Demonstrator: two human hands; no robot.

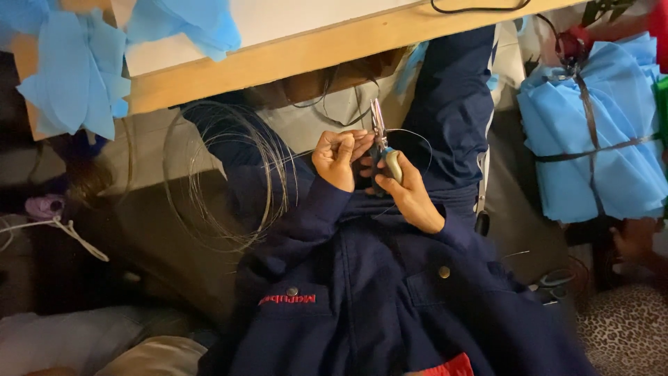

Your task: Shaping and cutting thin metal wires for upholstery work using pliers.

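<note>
My left hand (338,159) is curled into a loose fist over my lap, its fingertips pinching one thin wire (296,156) that runs out to the left into one coil of wire (226,177). The coil has many loose loops, too many and too fine to count, and it hangs against my left knee, below the wooden edge of the table (278,61). My right hand (407,191) is closed around one pair of pliers (381,143), gripping the pale handle; the metal tips point up and away from me, towards the table's underside, and sit just beside my left fingers where the wire passes between the two hands. A short curl of wire arcs off to the right of the pliers' tips. Whether the tips are biting the wire I cannot tell.

On the table's near left corner lies one heap of blue fabric (76,63), with more blue cloth further along the top edge. To my right there is one bundle of folded blue sheets (598,139), bound with dark straps, well apart from my hands. One pair of scissors (553,284) lies low on the right, near my thigh. One white cord (62,230) trails at the far left.
</note>
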